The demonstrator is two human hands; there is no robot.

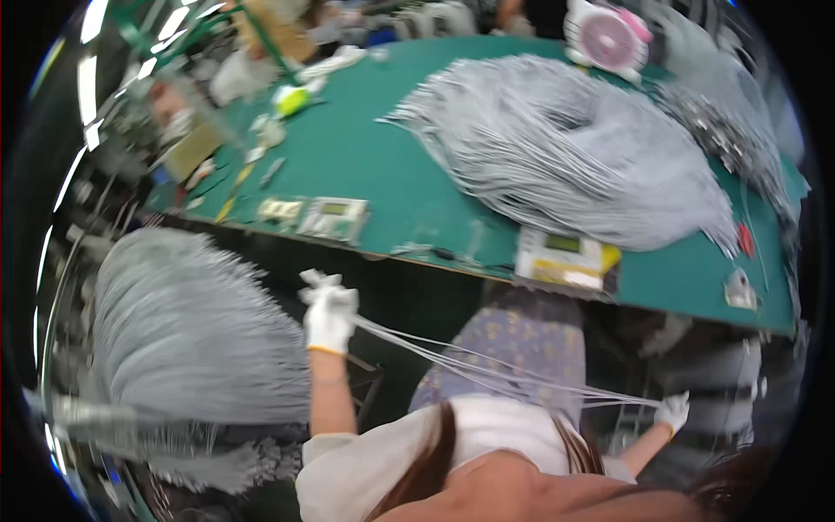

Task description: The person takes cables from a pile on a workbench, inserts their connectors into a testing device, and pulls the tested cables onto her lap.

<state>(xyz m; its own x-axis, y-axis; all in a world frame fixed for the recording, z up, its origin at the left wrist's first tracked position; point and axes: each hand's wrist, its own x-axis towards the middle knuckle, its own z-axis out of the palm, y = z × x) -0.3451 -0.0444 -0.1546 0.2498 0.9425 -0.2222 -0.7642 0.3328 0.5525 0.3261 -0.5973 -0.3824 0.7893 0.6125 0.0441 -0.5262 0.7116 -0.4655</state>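
Several thin grey cables stretch across my lap, pulled between my two gloved hands. My left hand, in a white glove with a yellow cuff, is closed round their left end, beside a big hanging bundle of grey cables. Out to the right, lower down, my right hand in a white glove grips the other end; its fingers are small and blurred. A large heap of grey cables lies on the green table in front of me.
A white tester box with a small screen sits at the table's front edge, and a similar white device stands farther left. At the back is a pink and white fan. More cables with metal ends lie at the right.
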